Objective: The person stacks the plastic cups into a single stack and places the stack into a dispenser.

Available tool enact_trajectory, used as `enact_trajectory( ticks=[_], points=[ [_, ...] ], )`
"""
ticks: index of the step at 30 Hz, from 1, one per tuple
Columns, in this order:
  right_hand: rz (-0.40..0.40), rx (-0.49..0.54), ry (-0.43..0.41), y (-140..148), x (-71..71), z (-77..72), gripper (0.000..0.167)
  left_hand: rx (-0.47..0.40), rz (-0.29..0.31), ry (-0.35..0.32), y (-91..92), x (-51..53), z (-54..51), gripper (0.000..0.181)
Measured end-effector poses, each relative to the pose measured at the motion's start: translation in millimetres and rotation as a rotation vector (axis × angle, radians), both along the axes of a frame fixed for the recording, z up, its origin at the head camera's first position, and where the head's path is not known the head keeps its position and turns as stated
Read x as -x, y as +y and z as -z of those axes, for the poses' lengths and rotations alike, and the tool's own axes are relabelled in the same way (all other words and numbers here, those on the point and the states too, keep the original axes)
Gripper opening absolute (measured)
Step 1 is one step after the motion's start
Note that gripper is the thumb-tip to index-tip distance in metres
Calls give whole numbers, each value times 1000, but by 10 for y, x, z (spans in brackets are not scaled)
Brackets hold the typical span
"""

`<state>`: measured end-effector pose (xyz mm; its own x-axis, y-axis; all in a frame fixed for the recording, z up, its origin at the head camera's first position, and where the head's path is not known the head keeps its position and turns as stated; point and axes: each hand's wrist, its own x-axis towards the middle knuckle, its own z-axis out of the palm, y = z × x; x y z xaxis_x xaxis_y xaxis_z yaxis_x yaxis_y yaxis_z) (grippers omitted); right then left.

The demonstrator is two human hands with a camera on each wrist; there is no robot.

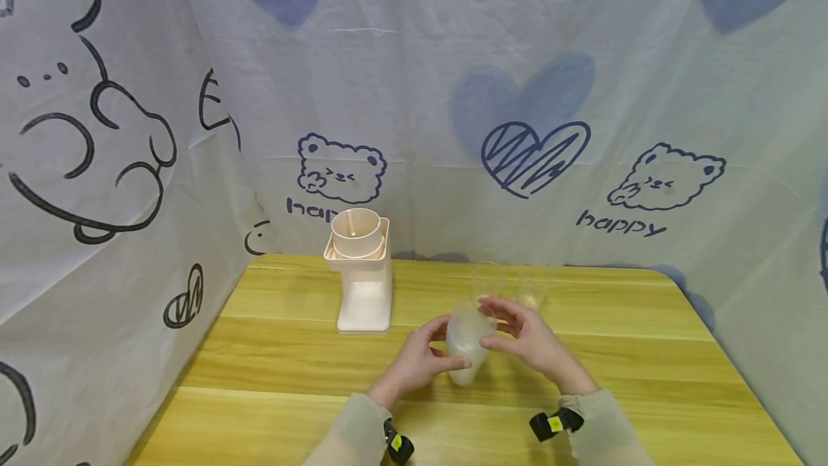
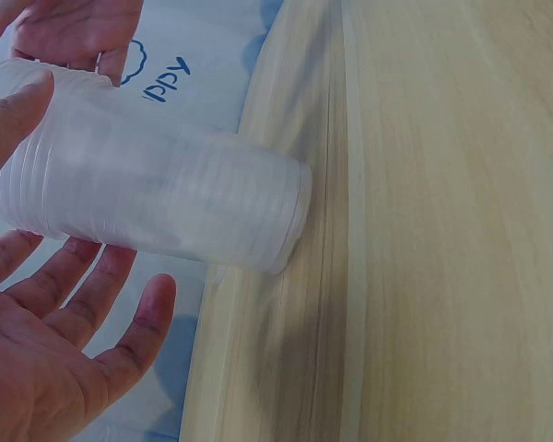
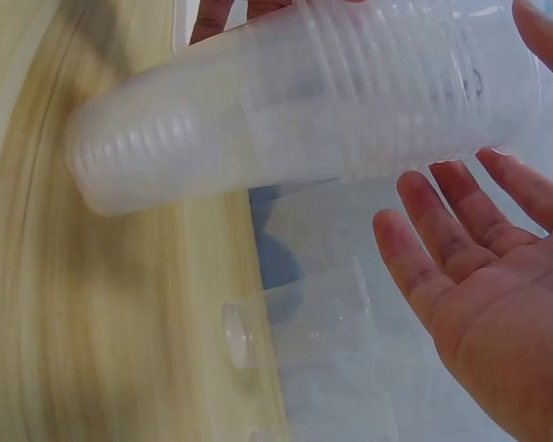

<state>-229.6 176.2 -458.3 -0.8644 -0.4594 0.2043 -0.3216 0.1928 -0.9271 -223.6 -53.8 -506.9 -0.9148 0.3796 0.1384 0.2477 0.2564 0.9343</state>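
A stack of clear plastic cups [image 1: 463, 348] is held tilted between both hands above the table, its rims up and its narrow base down. My left hand [image 1: 419, 357] grips the stack from the left, the thumb on one side and the fingers on the other in the left wrist view. At the rim end, my right hand [image 1: 532, 340] holds the uppermost cup [image 3: 498, 64] between thumb and fingertips; the lower fingers stand off the plastic. Two single clear cups [image 1: 489, 277] [image 1: 535, 280] stand upright behind the right hand, which partly hides them.
Toward the back left of the wooden table [image 1: 272, 351] stands a cream-coloured stand [image 1: 365, 304] with a round open holder [image 1: 357, 234] on top. A printed cloth [image 1: 427, 106] hangs behind the table and at both sides.
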Motion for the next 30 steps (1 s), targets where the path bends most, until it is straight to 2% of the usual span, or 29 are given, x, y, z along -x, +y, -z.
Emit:
enact_trajectory(
  ticks=[14, 30],
  points=[
    [-40, -26, -54, -13, 4, 74, 65, -12, 8, 1, -1, -7, -7, 65],
    [-30, -33, -114, -17, -13, 101, 65, -28, 12, 0, -1, -10, -15, 66]
  ],
)
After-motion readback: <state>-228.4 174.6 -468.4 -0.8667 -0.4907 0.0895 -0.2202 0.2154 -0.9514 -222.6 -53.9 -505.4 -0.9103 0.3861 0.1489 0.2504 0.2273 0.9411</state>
